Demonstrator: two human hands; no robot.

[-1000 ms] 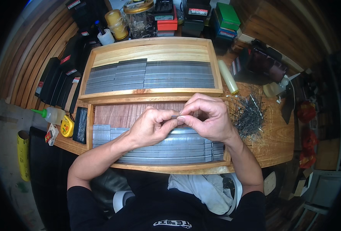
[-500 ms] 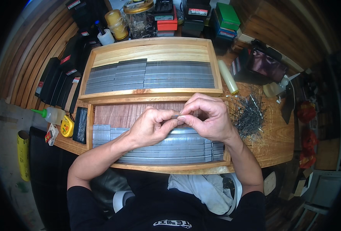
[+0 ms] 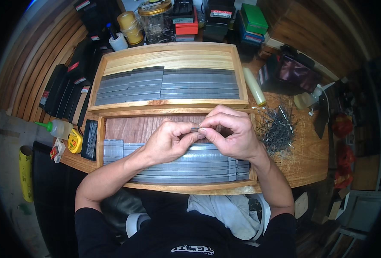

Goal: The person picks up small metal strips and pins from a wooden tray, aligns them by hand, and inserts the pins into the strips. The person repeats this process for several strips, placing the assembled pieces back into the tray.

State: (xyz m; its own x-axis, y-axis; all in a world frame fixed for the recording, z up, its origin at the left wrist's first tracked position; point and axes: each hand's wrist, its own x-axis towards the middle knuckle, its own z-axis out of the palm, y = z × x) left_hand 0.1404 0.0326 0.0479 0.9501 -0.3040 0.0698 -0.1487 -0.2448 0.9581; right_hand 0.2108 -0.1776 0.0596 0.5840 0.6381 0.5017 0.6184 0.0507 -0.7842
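Between the fingertips of both hands is a short, thin dark strip [image 3: 194, 129], mostly hidden by the fingers. My left hand [image 3: 169, 139] pinches one end between thumb and forefinger. My right hand [image 3: 233, 131] pinches the other end, its fingers curled. Both are held above the near wooden tray [image 3: 190, 188], which has rows of thin grey metal strips [image 3: 182, 163] packed along its near side. A bare reddish wood bottom [image 3: 132, 127] shows in its far part. Behind it, a second wooden tray [image 3: 169, 103] holds more grey strips [image 3: 199, 84] in rows.
To the right lies a tangled heap of thin dark slivers [image 3: 278, 131], beside a pale yellow roll [image 3: 254, 87]. A yellow tape measure [image 3: 74, 141] and a green-tipped bottle [image 3: 61, 128] stand at the left. Boxes and a lidded jar [image 3: 155, 23] line the back.
My right fingertips have shifted very slightly, and a little more of the dark strip shows between the hands. The trays and everything around them stay as they were.
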